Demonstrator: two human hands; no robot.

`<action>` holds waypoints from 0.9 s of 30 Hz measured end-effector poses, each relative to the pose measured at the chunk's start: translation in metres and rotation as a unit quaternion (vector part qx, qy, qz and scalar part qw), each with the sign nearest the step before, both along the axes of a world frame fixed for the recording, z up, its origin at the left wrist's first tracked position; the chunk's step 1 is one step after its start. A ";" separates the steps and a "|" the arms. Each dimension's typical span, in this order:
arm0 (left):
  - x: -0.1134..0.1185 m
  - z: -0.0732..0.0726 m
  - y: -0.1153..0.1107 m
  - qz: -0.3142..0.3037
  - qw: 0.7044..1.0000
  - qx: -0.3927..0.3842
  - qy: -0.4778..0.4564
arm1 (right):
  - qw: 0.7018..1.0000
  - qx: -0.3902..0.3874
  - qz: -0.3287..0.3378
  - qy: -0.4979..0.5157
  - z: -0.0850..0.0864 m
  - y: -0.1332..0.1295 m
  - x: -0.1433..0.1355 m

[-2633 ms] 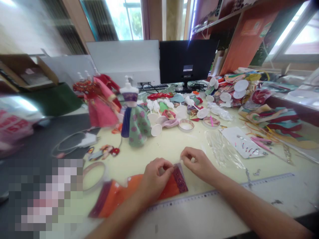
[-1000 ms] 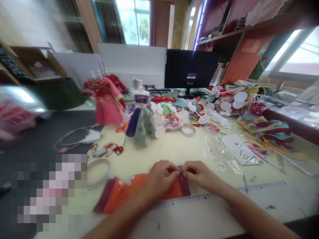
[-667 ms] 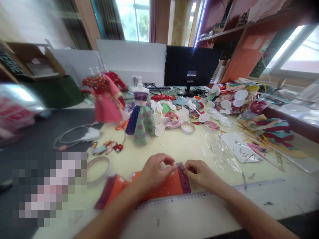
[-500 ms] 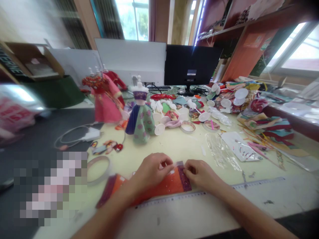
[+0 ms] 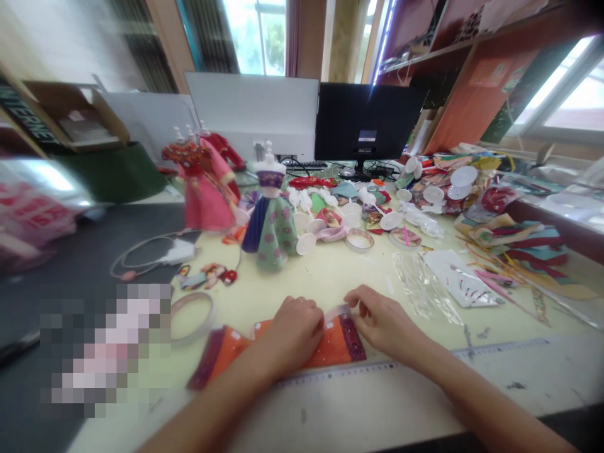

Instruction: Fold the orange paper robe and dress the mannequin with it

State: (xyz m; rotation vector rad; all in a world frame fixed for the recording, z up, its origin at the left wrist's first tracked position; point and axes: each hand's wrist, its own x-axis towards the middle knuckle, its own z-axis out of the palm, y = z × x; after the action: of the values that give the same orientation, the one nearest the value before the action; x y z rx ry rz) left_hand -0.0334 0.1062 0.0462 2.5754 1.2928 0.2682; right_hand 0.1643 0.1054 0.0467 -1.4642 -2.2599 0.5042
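Note:
An orange cloth piece [image 5: 325,352] with white specks and dark purple patterned end bands lies on the pale table. My left hand [image 5: 295,330] is closed over its middle, fingers curled at the upper edge. A short clear strip, which looks like tape [image 5: 336,311], runs along that edge from my left fingertips toward the purple band [image 5: 352,336]. Just right of the band, my right hand [image 5: 384,318] is loosely bent, its index finger and thumb slightly apart near the strip's end. A clear ruler [image 5: 330,375] lies along the cloth's near edge.
A tape roll [image 5: 192,318] lies left of the cloth. Behind stand a doll-sized green and blue dress [image 5: 271,233] and pink and red dresses [image 5: 207,201]. White stands and scraps lie before the monitor [image 5: 370,123]. Clear plastic bags [image 5: 422,286] sit at right.
My right fingers have loosened from the cloth's purple band and lifted slightly up. My left hand has turned over and closed more. The whole view has shifted slightly.

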 end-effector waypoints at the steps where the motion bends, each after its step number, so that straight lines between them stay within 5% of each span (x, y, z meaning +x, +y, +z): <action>1: 0.000 0.000 0.000 0.003 1.000 0.002 0.001 | 1.000 0.009 0.023 -0.015 0.003 0.002 -0.004; 8: 0.001 -0.003 0.000 0.004 1.000 -0.004 -0.013 | 0.991 0.017 0.131 0.012 0.005 0.019 -0.022; 27: 0.007 -0.002 -0.002 0.036 0.998 -0.038 -0.038 | 0.980 0.055 0.190 0.029 0.001 0.015 -0.013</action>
State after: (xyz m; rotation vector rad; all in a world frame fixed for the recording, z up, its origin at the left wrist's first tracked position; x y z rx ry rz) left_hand -0.0269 0.1046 0.0440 2.4349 1.3423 0.3216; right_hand 0.1509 0.1205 0.0482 -0.9528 -2.4845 0.5135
